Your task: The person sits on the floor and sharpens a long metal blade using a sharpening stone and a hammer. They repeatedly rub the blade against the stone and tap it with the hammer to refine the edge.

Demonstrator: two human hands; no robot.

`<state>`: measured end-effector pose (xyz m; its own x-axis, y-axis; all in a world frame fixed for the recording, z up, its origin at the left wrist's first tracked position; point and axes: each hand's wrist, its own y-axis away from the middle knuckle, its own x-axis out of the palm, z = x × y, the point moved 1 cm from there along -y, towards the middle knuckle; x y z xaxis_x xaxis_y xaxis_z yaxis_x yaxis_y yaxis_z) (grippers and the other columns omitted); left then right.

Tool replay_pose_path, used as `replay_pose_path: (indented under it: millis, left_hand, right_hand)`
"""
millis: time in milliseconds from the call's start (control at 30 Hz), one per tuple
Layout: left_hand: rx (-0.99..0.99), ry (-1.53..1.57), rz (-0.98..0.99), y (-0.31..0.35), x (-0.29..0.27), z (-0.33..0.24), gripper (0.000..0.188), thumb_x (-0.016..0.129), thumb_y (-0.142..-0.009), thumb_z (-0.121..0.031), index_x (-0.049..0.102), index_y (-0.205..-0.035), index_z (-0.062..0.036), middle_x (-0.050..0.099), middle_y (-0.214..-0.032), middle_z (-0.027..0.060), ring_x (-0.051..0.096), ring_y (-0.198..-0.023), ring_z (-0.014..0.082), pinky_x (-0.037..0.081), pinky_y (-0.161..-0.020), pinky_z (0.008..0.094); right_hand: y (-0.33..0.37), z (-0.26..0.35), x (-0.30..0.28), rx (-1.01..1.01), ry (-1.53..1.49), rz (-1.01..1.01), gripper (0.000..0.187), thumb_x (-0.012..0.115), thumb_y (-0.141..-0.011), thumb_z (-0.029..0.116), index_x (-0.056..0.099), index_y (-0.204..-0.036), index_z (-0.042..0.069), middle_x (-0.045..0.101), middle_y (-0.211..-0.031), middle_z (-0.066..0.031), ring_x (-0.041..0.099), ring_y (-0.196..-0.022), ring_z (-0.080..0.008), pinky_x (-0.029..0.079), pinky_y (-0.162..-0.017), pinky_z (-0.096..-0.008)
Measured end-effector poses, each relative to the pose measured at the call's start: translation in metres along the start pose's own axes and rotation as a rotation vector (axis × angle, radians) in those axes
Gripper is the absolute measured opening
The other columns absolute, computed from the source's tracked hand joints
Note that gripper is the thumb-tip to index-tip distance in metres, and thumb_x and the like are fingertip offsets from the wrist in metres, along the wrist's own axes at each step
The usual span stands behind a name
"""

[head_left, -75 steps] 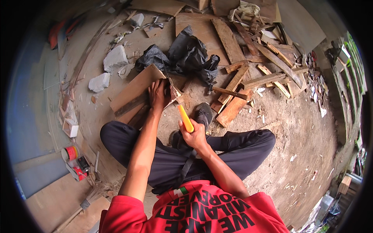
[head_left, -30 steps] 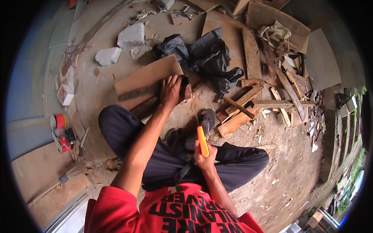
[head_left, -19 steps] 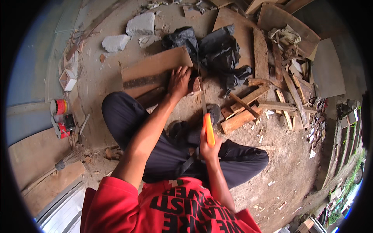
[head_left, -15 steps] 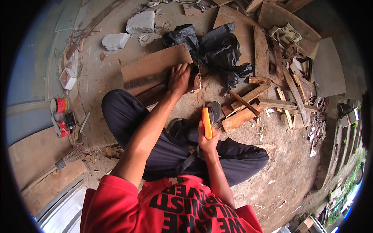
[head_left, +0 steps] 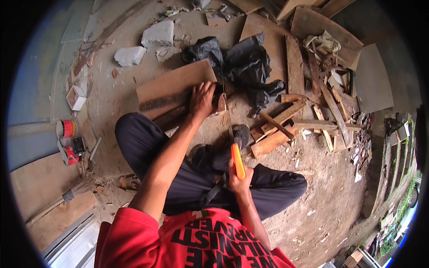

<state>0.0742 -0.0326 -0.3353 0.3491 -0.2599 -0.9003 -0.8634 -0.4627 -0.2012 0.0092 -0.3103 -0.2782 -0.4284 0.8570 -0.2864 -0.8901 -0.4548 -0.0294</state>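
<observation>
My right hand (head_left: 239,177) is wrapped around the orange handle (head_left: 238,161) of a handsaw. The saw's thin blade (head_left: 228,117) runs away from me, along the right end of a brown wooden board (head_left: 172,83). My left hand (head_left: 202,101) bears down on the board near that end, its fingers bent over the wood. A dark band crosses the board, and its near side lies partly behind my left forearm. My crossed legs in dark trousers are below it, and a dark shoe (head_left: 241,136) shows beside the blade.
Crumpled black plastic (head_left: 246,62) lies just beyond the board. Scrap wood (head_left: 279,127) is piled on the right. Two pale stone blocks (head_left: 157,34) sit at the far left. Tins (head_left: 68,128) and a broom (head_left: 80,187) are along the left wall.
My right hand and the saw have drawn back toward me, baring more of the blade. My left hand stays on the board; the whole view has shifted slightly.
</observation>
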Motion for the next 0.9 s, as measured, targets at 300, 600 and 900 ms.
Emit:
replay_pose_path:
  millis: [300, 600, 900]
  left_hand:
    - [0.055, -0.065, -0.082, 0.003, -0.003, 0.000, 0.046, 0.065, -0.087, -0.034, 0.057, -0.122, -0.0061, 0.057, -0.116, 0.0126, 0.053, -0.115, 0.0322, 0.041, -0.097, 0.0490]
    - [0.076, 0.015, -0.071, 0.004, -0.012, -0.001, 0.045, 0.065, -0.087, -0.036, 0.059, -0.120, -0.0062, 0.056, -0.114, 0.0133, 0.053, -0.111, 0.0332, 0.041, -0.094, 0.0497]
    - [0.135, 0.057, -0.104, -0.004, -0.004, -0.006, 0.041, 0.065, -0.086, -0.036, 0.059, -0.116, -0.0090, 0.058, -0.111, 0.0104, 0.054, -0.106, 0.0324, 0.042, -0.089, 0.0480]
  right_hand:
    - [-0.029, 0.003, 0.010, -0.022, 0.007, -0.013, 0.029, 0.071, -0.091, 0.015, 0.059, -0.070, -0.002, 0.052, -0.052, -0.0097, 0.049, -0.050, -0.0100, 0.041, -0.047, -0.0340]
    - [-0.054, 0.003, 0.019, 0.023, 0.054, 0.054, 0.031, 0.069, -0.092, 0.019, 0.060, -0.071, -0.002, 0.052, -0.054, -0.0147, 0.050, -0.047, -0.0141, 0.042, -0.048, -0.0353]
    - [-0.088, 0.012, 0.035, 0.029, 0.076, 0.051, 0.026, 0.070, -0.091, 0.019, 0.063, -0.078, -0.002, 0.058, -0.059, -0.0167, 0.059, -0.049, -0.0200, 0.045, -0.049, -0.0350]
